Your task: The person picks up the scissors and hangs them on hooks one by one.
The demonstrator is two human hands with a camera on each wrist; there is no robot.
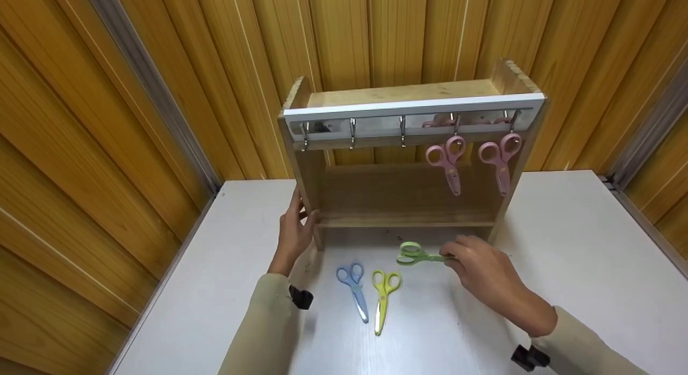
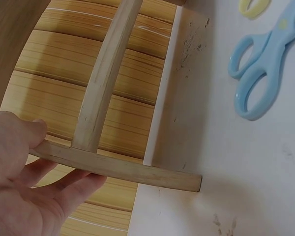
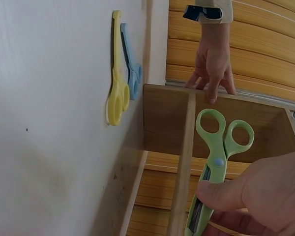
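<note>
My right hand [image 1: 481, 267] pinches a pair of green scissors [image 1: 413, 253] by the blade end. The handle loops point left in the head view, above the table. In the right wrist view, the thumb lies across the blades of the green scissors [image 3: 217, 152]. My left hand [image 1: 294, 232] grips the left side panel of a wooden rack [image 1: 408, 223], thumb on one face and fingers on the other, as the left wrist view shows. Blue scissors [image 1: 355, 289] and yellow scissors [image 1: 382, 300] lie side by side on the table, between the hands.
A metal hook strip [image 1: 376, 127] runs along the rack's upper front. Pink scissors [image 1: 449, 163] hang by a handle loop from one hook, and a second pink pair [image 1: 500, 160] from the rightmost hook. The white table [image 1: 236, 257] meets wood-patterned walls [image 1: 344, 36] behind and beside.
</note>
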